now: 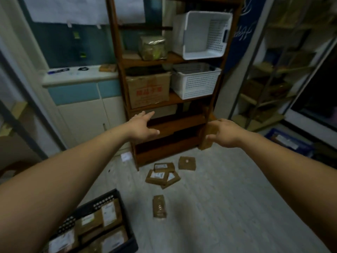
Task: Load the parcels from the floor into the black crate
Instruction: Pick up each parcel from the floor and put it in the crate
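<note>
The whole view is soft and dim, so no label can be read. At seven o'clock the black crate [107, 197] runs off the bottom edge, and its left part is hidden behind the left forearm. The packed parcels [109, 214] lie flat inside it, brown with white labels; their count is unclear.

At nine o'clock, just left of centre, the left hand [144, 127] is spread wide with fingers straight and thumb out, holding nothing. It is in front of the lower boards of the wooden shelf [182, 121]; whether the fingertips touch the shelf cannot be told.

At six o'clock the floor parcels [164, 175] lie on the pale floor [228, 198]. Three overlap in a heap, one lies just beside the heap at its two o'clock, and one lies apart, nearer the camera.

At twelve o'clock the shelf carries a cardboard box [148, 90] and two white baskets [196, 83], the upper one tipped on its side.

At three o'clock the right hand [227, 133] grips the held parcel [206, 144], fingers curled over its top and thumb pressed on its near face. That parcel stands on end and blurs into the shelf's right post, so its outline is hard to trace.

At four o'clock, by the right edge, a blue bin [300, 147] shows only in part, its contents a blur.
</note>
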A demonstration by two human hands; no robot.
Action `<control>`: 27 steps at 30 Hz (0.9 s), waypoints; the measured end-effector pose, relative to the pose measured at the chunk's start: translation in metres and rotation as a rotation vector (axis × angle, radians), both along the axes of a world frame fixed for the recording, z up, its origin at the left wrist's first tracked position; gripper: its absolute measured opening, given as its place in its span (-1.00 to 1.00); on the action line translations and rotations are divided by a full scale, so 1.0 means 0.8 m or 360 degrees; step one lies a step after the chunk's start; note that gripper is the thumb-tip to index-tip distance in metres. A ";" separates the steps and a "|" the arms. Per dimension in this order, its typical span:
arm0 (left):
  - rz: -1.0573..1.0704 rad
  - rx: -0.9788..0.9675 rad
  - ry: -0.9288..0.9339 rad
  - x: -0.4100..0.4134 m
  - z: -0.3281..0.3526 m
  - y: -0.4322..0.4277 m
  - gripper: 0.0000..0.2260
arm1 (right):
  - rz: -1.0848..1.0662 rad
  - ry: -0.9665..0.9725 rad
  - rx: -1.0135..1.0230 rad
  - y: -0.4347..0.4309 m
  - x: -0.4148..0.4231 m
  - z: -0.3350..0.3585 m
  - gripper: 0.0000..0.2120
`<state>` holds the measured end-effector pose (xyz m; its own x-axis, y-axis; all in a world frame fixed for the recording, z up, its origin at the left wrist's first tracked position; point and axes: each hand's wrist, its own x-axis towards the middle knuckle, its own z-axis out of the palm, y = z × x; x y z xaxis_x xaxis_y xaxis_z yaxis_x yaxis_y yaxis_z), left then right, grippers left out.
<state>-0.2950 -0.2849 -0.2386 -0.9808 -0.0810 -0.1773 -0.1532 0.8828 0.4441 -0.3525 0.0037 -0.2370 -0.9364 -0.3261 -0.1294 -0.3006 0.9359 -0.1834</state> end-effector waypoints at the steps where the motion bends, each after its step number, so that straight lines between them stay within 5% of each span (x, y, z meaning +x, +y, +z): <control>1: 0.0001 0.0018 0.0004 -0.015 0.001 0.026 -0.24 | 0.0001 0.0019 0.0013 0.025 -0.010 0.004 -0.36; 10: 0.0057 0.0093 -0.0141 -0.099 -0.022 0.192 -0.27 | 0.0014 -0.0083 -0.0054 0.181 -0.109 0.003 -0.40; 18: 0.0347 0.0187 -0.0297 -0.189 -0.092 0.183 -0.27 | 0.0163 -0.0233 -0.0091 0.171 -0.248 -0.048 -0.37; 27: 0.0358 0.0278 -0.0428 -0.426 -0.163 0.197 -0.28 | 0.0095 -0.0428 -0.0150 0.174 -0.443 -0.098 -0.37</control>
<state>-0.6358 -0.1273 -0.3688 -0.8585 -0.2348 -0.4558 -0.4659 0.7286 0.5021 -0.7067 0.1430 -0.3154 -0.8514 -0.4021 -0.3367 -0.2837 0.8931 -0.3491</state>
